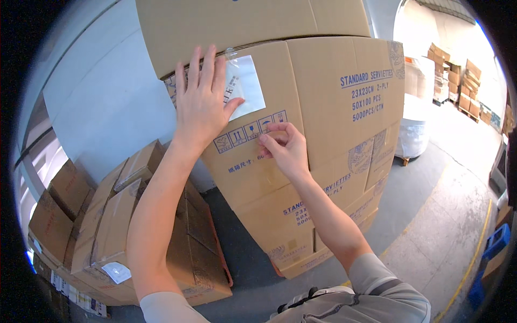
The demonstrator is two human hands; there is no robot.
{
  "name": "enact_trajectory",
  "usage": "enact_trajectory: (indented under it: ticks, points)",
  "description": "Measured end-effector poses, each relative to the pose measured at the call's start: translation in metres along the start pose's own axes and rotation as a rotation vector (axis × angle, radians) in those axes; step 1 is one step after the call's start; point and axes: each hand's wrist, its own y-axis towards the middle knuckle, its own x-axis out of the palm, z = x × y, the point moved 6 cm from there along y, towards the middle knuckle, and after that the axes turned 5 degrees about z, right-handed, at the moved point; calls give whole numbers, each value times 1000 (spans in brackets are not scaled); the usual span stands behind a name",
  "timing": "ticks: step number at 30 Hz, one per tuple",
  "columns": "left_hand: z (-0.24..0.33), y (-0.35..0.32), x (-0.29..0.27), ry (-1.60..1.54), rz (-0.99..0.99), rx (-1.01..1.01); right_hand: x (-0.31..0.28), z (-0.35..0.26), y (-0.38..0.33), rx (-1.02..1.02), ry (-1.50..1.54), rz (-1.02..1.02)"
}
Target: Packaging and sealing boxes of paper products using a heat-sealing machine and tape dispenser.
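Note:
My left hand [200, 110] lies flat, fingers stretched upward, on the narrow side of a large brown carton [277, 72]. Its thumb rests on a white paper sheet [250, 89] with dark print, set against the carton beside the hand. A bit of clear film or tape [231, 53] shines at the sheet's top edge, partly covered by my fingers. Lower and to the right, my right hand [286, 151] is closed in a pinch in front of a row of blue printed symbols [239, 135]. Whatever it may hold is too small to make out.
Another carton [253, 21] rests on top, and more cartons [280, 237] are stacked beneath. At the left, lower cartons [121, 215] stand by a pale wall [102, 81]. A white wrapped load [414, 124] and distant carton stacks [469, 89] are at the right, beyond grey floor.

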Motion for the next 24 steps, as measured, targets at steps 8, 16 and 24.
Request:
enact_trajectory:
  ticks: [8, 16, 24]
  points:
    - [46, -89, 27, -127, -279, 68, -14, -16, 3, -186, 0, -10]
    - [69, -123, 27, -208, -261, -76, 76, -113, 30, -1267, -712, -79]
    - [73, -130, 32, -283, -278, -120, 87, -117, 75, -1350, -1092, 88]
